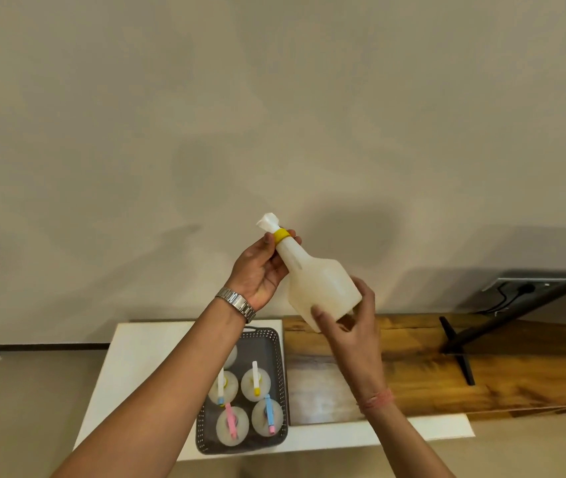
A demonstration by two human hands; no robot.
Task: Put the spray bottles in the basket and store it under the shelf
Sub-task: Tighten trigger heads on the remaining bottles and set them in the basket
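Note:
I hold a translucent white spray bottle (321,288) with a yellow collar up in the air, tilted with its nozzle to the upper left. My left hand (257,270) grips its neck just below the collar. My right hand (354,322) cups its base from below, fingers curled round it. Below, a grey basket (276,343) stands on a white surface (143,360). Several spray bottles stand upright in it, with pink, blue and yellow nozzles; my left forearm hides part of the basket.
A wooden tabletop (516,377) lies to the right of the basket, with a black monitor stand (461,353) on it. A wall socket (530,282) with a cable sits behind it. A plain wall fills the upper view.

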